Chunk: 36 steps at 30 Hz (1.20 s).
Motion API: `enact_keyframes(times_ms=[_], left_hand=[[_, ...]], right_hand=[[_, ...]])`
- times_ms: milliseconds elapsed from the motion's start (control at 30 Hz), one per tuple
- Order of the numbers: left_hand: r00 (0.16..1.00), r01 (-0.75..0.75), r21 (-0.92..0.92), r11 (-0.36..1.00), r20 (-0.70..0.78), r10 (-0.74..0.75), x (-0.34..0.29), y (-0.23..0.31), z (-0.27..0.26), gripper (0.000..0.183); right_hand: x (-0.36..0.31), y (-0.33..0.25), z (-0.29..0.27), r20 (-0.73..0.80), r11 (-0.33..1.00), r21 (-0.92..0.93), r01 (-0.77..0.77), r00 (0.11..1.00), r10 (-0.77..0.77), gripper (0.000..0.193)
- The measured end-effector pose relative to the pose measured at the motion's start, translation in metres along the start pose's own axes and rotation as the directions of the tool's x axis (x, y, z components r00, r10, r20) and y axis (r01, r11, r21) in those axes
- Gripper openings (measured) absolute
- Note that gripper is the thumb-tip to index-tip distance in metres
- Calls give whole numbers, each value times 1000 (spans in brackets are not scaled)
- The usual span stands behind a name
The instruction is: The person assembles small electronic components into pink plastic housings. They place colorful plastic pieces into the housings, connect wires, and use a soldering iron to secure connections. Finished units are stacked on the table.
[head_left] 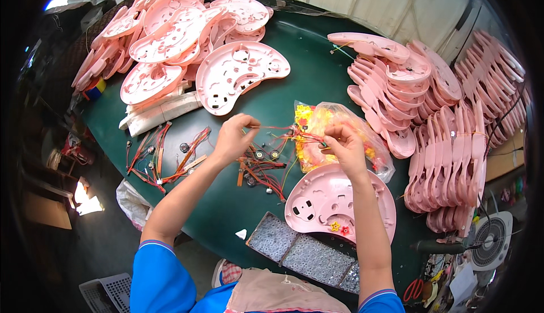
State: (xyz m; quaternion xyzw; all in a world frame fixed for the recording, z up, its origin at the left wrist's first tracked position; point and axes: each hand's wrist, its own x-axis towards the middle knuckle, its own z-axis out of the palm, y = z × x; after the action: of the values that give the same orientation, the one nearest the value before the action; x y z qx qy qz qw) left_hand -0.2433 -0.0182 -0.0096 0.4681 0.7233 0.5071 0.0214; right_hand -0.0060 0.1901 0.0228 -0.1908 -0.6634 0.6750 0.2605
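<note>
Both my hands are raised over the green table [226, 199]. A bundle of thin red wires [300, 136] with small parts on it stretches between them. My left hand [232, 140] pinches a strand at its left end, thumb and fingertips closed. On the other side, my right hand [348, 149] pinches the bundle near a small dark piece, too small to make out. Below my right hand lies a curved pink plastic shell [309, 191], partly covered by my forearm. A yellow star-shaped piece [335, 226] and a red one [345, 231] sit in it.
More wire bundles [161, 154] with small round parts lie left of centre. A clear bag [377, 148] of yellow and red pieces rests behind the shell. Pink shells pile up at far left [170, 35] and right [391, 94]. A divided tray [272, 236] holds small metal parts.
</note>
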Motion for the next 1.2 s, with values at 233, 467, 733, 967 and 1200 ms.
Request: enact_keyframes(times_ms=[233, 467, 733, 967, 1200], left_hand=[[944, -187, 233, 954, 311, 109, -32, 53, 38, 27], [763, 173, -315, 933, 642, 76, -28, 98, 35, 21], [857, 206, -173, 963, 506, -93, 17, 72, -21, 27], [821, 362, -537, 762, 570, 12, 41, 105, -73, 31], [807, 434, -499, 750, 586, -77, 15, 118, -69, 32]], right_hand=[[3, -21, 18, -4, 996, 92, 8, 1000, -8, 14], [-1, -9, 43, 54, 843, -502, 192, 980, -191, 9], [-7, -43, 47, 96, 970, 242, 9, 995, -33, 26], [-11, -17, 27, 106, 974, -227, -6, 994, 31, 45], [-6, 7, 53, 467, 775, -602, 191, 872, 148, 81]])
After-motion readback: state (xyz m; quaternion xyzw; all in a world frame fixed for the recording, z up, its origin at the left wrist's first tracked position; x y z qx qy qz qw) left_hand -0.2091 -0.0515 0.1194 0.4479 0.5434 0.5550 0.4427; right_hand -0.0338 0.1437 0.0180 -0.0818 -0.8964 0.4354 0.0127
